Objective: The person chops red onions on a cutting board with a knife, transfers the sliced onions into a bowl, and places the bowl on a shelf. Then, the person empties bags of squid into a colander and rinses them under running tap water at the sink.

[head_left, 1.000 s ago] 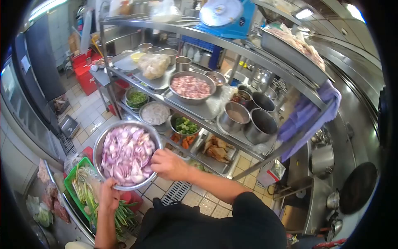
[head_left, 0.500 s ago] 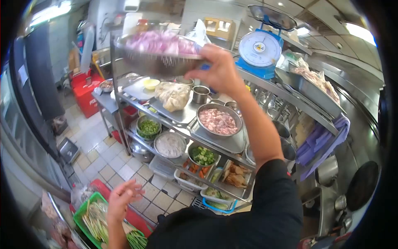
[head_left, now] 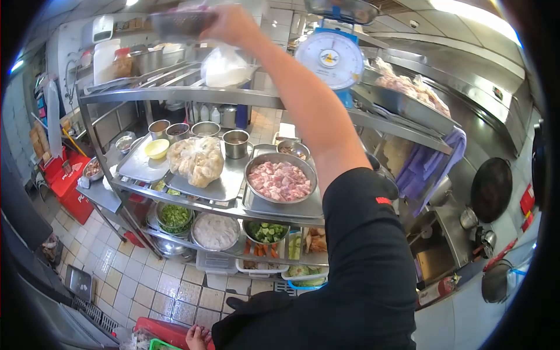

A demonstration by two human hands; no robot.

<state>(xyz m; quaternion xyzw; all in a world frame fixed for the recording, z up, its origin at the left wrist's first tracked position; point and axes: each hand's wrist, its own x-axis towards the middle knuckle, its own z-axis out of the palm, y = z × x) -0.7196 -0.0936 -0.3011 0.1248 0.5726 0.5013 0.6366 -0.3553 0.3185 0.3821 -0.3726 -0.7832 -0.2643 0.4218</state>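
Note:
At the top of the head view, my right hand [head_left: 233,24] grips the rim of a metal colander [head_left: 182,26], blurred by motion. Purple sliced onions [head_left: 189,8] show just over its edge; the upper part is cut off by the frame. The colander is held above the rack's top shelf [head_left: 192,96], near a white plastic bag [head_left: 224,67] and a red-lidded jar [head_left: 122,62]. Low at the bottom edge, my left hand [head_left: 198,337] is partly in view, fingers loosely curled, with nothing visible in it. It is nearest a red surface [head_left: 166,331].
A blue dial scale [head_left: 329,58] and a tray of raw meat [head_left: 402,102] stand on the top shelf, right of my arm. Below are a bowl of meat pieces [head_left: 280,181], a bagged food item [head_left: 196,162], and bowls of chopped greens [head_left: 174,216]. A purple cloth [head_left: 434,163] hangs at right.
My right hand has carried the colander of onions up, left and farther over the top shelf. My left hand has dropped toward the bottom edge. The view has turned right.

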